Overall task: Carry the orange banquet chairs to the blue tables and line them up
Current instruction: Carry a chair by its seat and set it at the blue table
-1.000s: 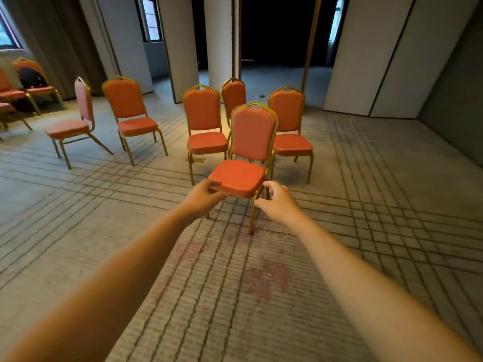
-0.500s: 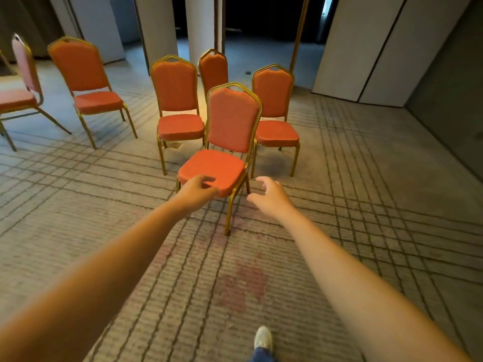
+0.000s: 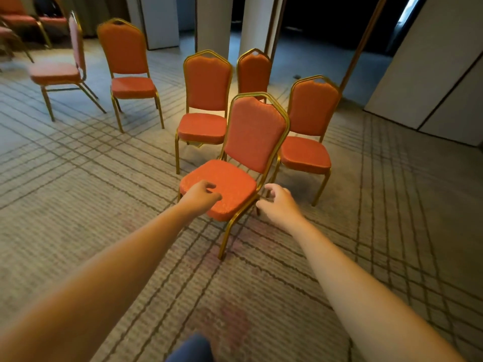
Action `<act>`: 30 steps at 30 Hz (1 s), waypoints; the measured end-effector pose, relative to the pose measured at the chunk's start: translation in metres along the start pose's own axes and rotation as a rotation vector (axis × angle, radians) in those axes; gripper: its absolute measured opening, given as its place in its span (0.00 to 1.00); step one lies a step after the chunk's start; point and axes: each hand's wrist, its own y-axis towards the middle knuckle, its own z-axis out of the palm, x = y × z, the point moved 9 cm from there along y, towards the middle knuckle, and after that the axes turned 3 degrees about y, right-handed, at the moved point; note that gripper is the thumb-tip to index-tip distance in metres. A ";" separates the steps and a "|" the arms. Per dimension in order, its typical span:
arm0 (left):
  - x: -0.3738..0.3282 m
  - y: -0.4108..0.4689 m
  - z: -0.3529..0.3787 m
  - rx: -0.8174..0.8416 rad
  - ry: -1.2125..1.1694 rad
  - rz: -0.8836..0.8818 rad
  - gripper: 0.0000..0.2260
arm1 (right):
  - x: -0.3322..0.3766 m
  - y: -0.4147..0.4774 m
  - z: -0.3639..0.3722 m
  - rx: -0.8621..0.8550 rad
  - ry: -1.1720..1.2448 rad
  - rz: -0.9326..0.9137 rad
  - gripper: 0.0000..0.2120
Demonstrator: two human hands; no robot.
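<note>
Several orange banquet chairs with gold frames stand on the carpet. The nearest chair (image 3: 254,131) faces me, turned a little to the left. My left hand (image 3: 201,195) lies over the front of its seat, fingers loosely curled and touching the cushion. My right hand (image 3: 279,202) hovers just right of the seat's side rail, fingers loosely curled and holding nothing. Close behind the nearest chair stand three more: one at the left (image 3: 207,99), one at the right (image 3: 313,108), one at the back (image 3: 254,71). No blue table is in view.
Two more chairs stand to the left, one facing me (image 3: 125,49) and one side-on (image 3: 56,71). Others sit at the far left edge (image 3: 15,19). White partition panels (image 3: 431,64) close the right side; a pillar (image 3: 214,22) and a dark doorway lie behind. Patterned carpet lies all around.
I have come closer to the nearest chair. My left hand has slid from the seat's front corner onto the cushion. My right hand has moved along the seat's right side.
</note>
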 end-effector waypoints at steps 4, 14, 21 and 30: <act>-0.010 0.060 0.012 -0.029 0.011 -0.042 0.21 | -0.005 0.071 -0.006 0.027 -0.007 -0.014 0.28; -0.020 0.249 0.024 -0.026 -0.043 -0.122 0.21 | 0.005 0.280 0.017 0.171 -0.082 -0.021 0.29; -0.017 0.336 0.026 -0.035 -0.090 -0.209 0.20 | 0.010 0.383 0.036 0.263 -0.142 -0.018 0.28; 0.038 0.405 0.028 -0.138 -0.259 -0.456 0.20 | 0.034 0.498 0.098 0.477 -0.299 -0.109 0.30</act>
